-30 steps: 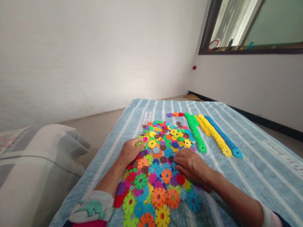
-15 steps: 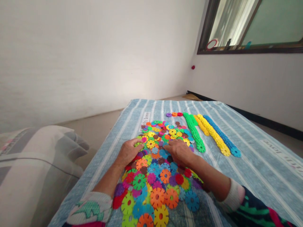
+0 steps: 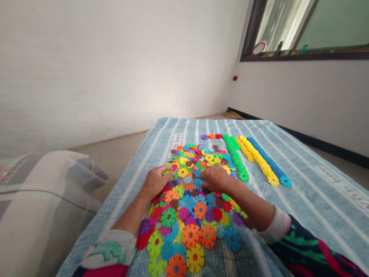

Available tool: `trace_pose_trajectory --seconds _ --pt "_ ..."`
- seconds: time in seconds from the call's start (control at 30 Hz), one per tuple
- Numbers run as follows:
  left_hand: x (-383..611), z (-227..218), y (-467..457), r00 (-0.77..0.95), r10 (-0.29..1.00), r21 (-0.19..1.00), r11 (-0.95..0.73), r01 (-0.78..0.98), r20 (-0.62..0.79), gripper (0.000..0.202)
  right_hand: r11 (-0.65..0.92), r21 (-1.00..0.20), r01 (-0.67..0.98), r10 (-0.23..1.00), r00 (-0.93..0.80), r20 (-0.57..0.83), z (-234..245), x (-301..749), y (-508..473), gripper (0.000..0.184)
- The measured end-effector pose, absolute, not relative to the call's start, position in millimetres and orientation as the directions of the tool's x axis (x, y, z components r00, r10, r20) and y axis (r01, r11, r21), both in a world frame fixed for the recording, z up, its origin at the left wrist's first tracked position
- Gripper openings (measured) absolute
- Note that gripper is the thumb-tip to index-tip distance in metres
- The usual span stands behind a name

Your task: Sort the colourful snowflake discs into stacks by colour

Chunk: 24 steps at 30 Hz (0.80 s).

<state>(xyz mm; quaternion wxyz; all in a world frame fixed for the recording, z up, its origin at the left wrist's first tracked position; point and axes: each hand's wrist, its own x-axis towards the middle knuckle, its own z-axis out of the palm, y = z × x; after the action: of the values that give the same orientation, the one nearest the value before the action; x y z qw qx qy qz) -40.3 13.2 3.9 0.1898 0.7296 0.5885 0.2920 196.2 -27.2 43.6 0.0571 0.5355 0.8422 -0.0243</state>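
Observation:
A spread pile of colourful notched plastic snowflake discs (image 3: 183, 212) covers the middle of the bed. At its left edge my left hand (image 3: 155, 182) has thumb and forefinger closed around a lime-green disc (image 3: 167, 170). My right hand (image 3: 216, 179) is over the pile's right side, with its fingers curled down among the discs. Whatever lies under those fingertips is hidden. To the right, linked discs form a long green strip (image 3: 235, 158), a yellow strip (image 3: 261, 163) and a blue strip (image 3: 269, 162).
A striped blue sheet (image 3: 302, 200) covers the bed. Beyond the pile lie a purple disc (image 3: 205, 137), an orange disc (image 3: 212, 136) and a red disc (image 3: 218, 136). A grey-white cloth-covered bundle (image 3: 49, 207) stands at left. A wall (image 3: 115, 69) and a window (image 3: 305, 29) rise behind.
The whole view has shifted slightly, so the bed appears a little higher. My right hand's fingers have curled in more over the discs. My left hand stays at the same spot.

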Motion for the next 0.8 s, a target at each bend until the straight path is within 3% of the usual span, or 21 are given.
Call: trace_pose_trajectory --seconds 0.37,0.6,0.8 --pt "-41 3 14 0.137 0.968 0.607 -0.24 0.757 0.212 0.035 0.319 -0.099 0.943 0.941 -0.327 -0.082 41 193 -28 0.025" --pt "-40 3 15 0.137 0.967 0.6 -0.241 0.763 0.214 0.036 0.239 -0.273 0.932 0.971 -0.222 0.092 33 207 -35 0.017" --pt "-39 8 15 0.125 0.972 0.6 -0.221 0.769 0.197 0.035 0.251 -0.428 0.868 0.967 -0.21 0.141 28 221 -49 0.008"
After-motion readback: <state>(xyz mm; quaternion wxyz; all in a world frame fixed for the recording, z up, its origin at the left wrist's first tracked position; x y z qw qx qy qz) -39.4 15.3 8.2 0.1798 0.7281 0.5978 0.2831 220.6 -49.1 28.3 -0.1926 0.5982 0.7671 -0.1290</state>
